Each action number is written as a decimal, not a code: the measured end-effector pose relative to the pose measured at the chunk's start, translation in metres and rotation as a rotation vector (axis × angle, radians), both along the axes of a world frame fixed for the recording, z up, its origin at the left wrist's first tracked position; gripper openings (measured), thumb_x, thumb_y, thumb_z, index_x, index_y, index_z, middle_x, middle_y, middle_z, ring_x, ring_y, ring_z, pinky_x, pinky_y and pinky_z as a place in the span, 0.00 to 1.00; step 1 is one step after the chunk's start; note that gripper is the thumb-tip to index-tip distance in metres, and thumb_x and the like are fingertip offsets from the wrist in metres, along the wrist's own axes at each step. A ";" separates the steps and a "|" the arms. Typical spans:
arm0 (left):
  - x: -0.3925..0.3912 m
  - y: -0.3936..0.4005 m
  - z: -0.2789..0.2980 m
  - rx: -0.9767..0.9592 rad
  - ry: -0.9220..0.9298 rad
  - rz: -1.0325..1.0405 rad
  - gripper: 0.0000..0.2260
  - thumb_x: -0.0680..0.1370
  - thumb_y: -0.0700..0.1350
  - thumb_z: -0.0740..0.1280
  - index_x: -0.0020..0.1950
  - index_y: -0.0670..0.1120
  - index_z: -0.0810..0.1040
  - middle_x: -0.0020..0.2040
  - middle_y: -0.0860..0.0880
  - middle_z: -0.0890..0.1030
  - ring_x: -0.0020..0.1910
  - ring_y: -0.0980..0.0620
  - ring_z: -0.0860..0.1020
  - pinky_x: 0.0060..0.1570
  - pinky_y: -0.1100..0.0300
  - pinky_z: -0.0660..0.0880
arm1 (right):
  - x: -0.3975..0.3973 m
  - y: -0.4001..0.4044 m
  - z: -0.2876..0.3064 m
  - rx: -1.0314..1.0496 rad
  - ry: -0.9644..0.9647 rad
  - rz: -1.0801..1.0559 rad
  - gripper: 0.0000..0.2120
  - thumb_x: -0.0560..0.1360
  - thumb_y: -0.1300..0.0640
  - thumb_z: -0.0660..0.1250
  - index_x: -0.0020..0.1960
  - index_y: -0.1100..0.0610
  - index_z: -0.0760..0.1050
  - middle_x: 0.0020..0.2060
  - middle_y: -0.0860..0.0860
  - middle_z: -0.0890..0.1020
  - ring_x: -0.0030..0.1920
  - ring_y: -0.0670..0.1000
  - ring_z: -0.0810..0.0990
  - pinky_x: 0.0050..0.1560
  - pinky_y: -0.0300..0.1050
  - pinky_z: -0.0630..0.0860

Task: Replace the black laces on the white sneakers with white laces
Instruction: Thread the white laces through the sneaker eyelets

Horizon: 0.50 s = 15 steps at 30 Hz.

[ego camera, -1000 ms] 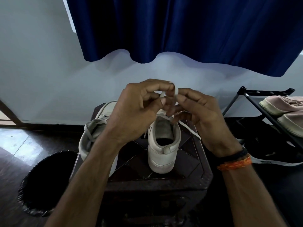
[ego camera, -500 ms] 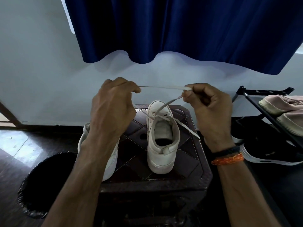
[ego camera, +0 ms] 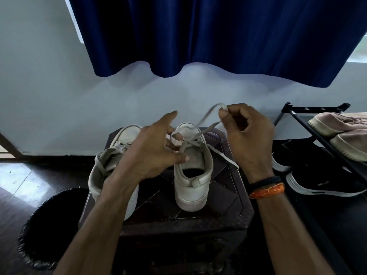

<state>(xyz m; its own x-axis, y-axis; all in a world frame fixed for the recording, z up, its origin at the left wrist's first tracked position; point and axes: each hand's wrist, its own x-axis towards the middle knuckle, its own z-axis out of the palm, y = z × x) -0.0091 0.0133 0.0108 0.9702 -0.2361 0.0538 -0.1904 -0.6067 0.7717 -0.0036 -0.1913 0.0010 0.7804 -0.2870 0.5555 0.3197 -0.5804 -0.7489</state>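
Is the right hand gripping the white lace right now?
Touching. The head view shows the right hand pinching a loop of the flat white lace between thumb and forefinger, raised above the right-side white sneaker.

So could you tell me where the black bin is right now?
In the head view the black bin stands on the floor at lower left, beside the dark wooden table that holds the sneakers.

No lettering, label, brand or number can be read anywhere; nothing legible shows on any surface in view.

dim, soft daylight, warped edges
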 end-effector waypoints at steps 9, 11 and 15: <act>0.000 0.003 -0.005 -0.300 0.100 0.087 0.30 0.65 0.36 0.82 0.65 0.49 0.78 0.41 0.48 0.86 0.41 0.47 0.86 0.48 0.51 0.83 | -0.002 -0.011 0.003 0.037 0.026 -0.131 0.06 0.80 0.48 0.70 0.47 0.48 0.81 0.39 0.43 0.83 0.42 0.47 0.83 0.48 0.45 0.81; 0.001 0.003 -0.006 -0.328 0.105 0.111 0.25 0.65 0.36 0.82 0.58 0.47 0.80 0.39 0.47 0.85 0.38 0.47 0.85 0.40 0.55 0.82 | -0.002 -0.012 0.003 0.029 0.021 -0.143 0.06 0.80 0.48 0.70 0.47 0.49 0.82 0.38 0.44 0.83 0.40 0.47 0.82 0.46 0.41 0.79; 0.002 0.003 -0.007 -0.426 0.154 0.156 0.16 0.67 0.33 0.80 0.50 0.44 0.81 0.38 0.44 0.85 0.38 0.49 0.84 0.37 0.57 0.81 | -0.003 -0.016 0.004 0.101 0.032 -0.146 0.06 0.80 0.49 0.69 0.47 0.50 0.81 0.36 0.44 0.83 0.38 0.45 0.83 0.46 0.49 0.83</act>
<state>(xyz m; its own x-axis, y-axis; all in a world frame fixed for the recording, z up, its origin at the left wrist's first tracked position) -0.0073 0.0160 0.0035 0.9966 -0.0754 -0.0332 0.0140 -0.2424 0.9701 -0.0062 -0.2076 0.0050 0.7430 -0.4515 0.4941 0.2129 -0.5404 -0.8140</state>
